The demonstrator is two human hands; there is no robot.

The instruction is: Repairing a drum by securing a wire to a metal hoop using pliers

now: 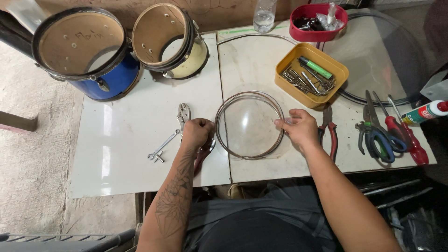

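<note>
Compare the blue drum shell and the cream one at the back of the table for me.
The blue drum shell is wider and sits at the far left; the cream drum shell is narrower and sits to its right. Both are tilted with their open mouths toward the camera, brown inside, with dark rims.

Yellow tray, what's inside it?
Inside the yellow tray lie a green marker and a heap of thin metal rods. They overlap, so their count and whatever lies beneath them cannot be seen.
</note>
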